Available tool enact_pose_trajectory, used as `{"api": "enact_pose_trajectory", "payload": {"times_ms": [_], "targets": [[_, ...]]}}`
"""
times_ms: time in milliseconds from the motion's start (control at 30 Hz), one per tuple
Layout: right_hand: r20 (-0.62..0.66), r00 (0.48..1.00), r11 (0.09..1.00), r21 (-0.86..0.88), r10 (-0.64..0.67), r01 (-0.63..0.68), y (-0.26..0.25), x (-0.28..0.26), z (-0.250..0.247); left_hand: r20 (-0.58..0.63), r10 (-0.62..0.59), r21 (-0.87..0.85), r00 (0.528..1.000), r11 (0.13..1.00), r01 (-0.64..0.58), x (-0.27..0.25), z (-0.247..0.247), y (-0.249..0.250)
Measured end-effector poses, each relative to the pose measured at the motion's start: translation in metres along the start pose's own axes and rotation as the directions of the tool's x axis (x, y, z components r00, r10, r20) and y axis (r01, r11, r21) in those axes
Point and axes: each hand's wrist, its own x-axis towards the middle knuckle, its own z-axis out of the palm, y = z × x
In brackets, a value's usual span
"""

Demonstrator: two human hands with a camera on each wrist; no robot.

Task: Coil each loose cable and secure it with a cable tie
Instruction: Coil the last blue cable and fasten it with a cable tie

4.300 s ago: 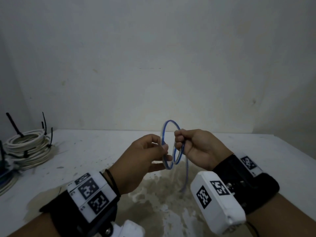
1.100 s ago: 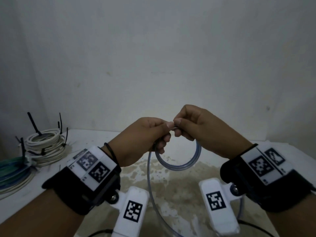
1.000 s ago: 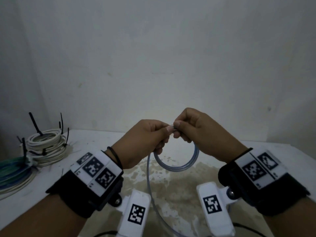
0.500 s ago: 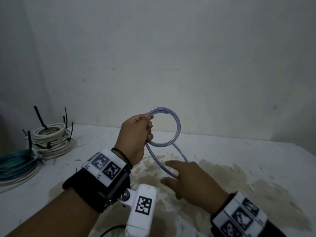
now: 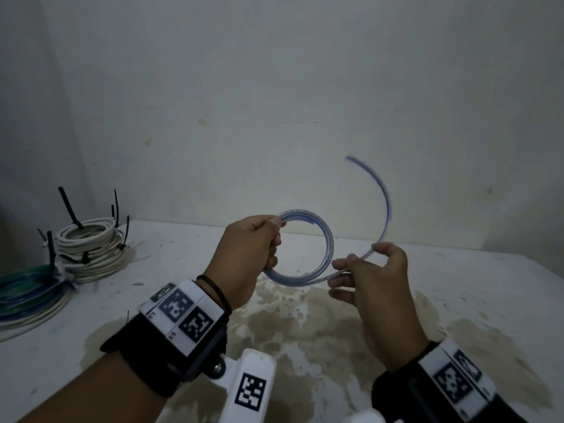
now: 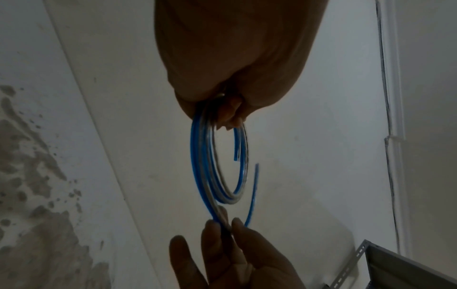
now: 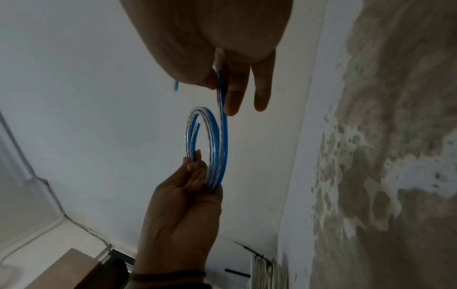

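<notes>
A blue-and-clear cable (image 5: 329,248) is wound into a small loop held upright above the table. My left hand (image 5: 273,239) grips the loop's left side, thumb on top and fingers curled through it. My right hand (image 5: 361,261) pinches the loose strand just right of the loop, and the free tail (image 5: 385,196) arcs up and ends in the air. In the left wrist view the coil (image 6: 197,166) hangs from the left fingers (image 6: 230,111), with the right fingertips (image 6: 239,224) at its far end. In the right wrist view the strand (image 7: 222,93) runs from my right fingers down to the coil (image 7: 216,148).
Several white coils (image 5: 88,248) bound with black cable ties (image 5: 70,209) are stacked at the table's far left. Green and blue coils (image 5: 27,294) lie beside them. The white table (image 5: 457,285) has a brown stain in the middle. A wall stands close behind.
Half a second ago my right hand was low by the table at the hanging strand. It has risen to the loop's right, pinching the strand, and the tail has swung up. The left hand kept the loop.
</notes>
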Motion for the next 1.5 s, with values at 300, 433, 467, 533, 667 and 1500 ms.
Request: {"api": "enact_pose_trajectory", "payload": {"times_ms": [300,433,467,533,667,1500], "targets": [[0.112,0.987,0.957,-0.252,-0.116,0.141,-0.004,0.005,-0.006,0.132,0.010,0.172,0.991,0.985,-0.032,-0.012,0.001,-0.002],[0.156,0.979,0.958,-0.233,-0.131,0.165,-0.004,0.005,-0.008,0.188,0.021,0.229,0.982,0.971,-0.064,-0.013,0.000,-0.003],[0.178,0.976,0.961,-0.223,-0.122,0.161,-0.005,0.004,-0.009,0.201,0.022,0.243,0.979,0.967,-0.072,-0.014,-0.001,-0.003],[0.227,0.970,0.974,-0.187,-0.087,0.131,-0.007,0.004,-0.011,0.220,0.026,0.275,0.975,0.957,-0.088,-0.013,-0.002,-0.003],[0.314,0.943,0.942,-0.272,-0.108,0.198,-0.006,0.004,-0.012,0.278,0.020,0.399,0.961,0.907,-0.134,-0.014,-0.002,-0.002],[0.281,0.933,0.807,-0.484,-0.223,0.338,0.004,0.008,-0.013,0.337,0.058,0.819,0.940,0.475,-0.323,-0.018,-0.001,-0.003]]}}
